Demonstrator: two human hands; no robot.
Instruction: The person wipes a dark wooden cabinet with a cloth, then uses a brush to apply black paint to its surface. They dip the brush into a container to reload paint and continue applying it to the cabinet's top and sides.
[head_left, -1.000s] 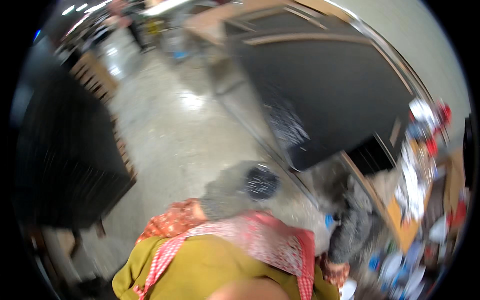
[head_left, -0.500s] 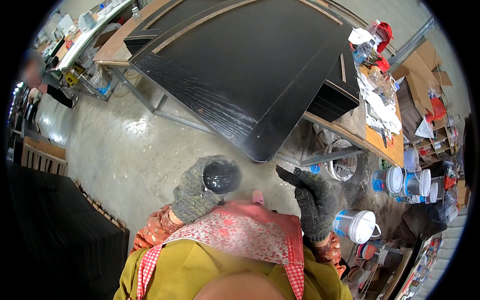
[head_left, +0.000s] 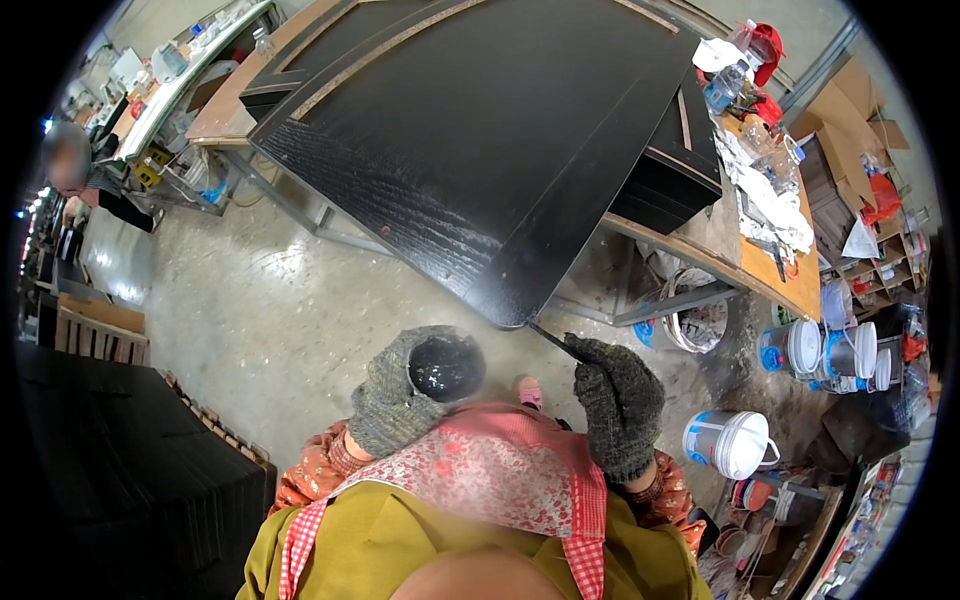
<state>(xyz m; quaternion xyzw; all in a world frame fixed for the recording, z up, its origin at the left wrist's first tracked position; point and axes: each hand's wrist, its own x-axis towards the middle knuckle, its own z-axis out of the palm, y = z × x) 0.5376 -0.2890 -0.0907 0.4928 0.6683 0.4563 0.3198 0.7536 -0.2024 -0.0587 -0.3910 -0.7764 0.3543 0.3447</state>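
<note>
My left hand [head_left: 385, 395], in a grey knit glove, is wrapped round a small round cup [head_left: 444, 368] with dark, glossy stuff inside. My right hand [head_left: 618, 408], gloved the same way, is closed on a thin, dark, flat-bladed tool [head_left: 553, 338]. Its blade shows edge-on and its tip is at the rounded near corner of a large black panel [head_left: 440, 140]; whether they touch, I cannot tell. Wood grain and wet-looking shine show along the panel's near left part. Pale strips run along its far edges.
The panel rests on black pieces on a metal-legged bench [head_left: 690, 240]. Bottles, cloths and red bags crowd its right end. White buckets [head_left: 735, 443] stand at right. A stack of black boards [head_left: 130, 470] sits at left. Another person [head_left: 90, 170] is at far left.
My right hand has turned and moved slightly left, bringing the tool's tip up to the panel's corner. The cup stays in my left hand, nearly in place. My view has shifted a little.
</note>
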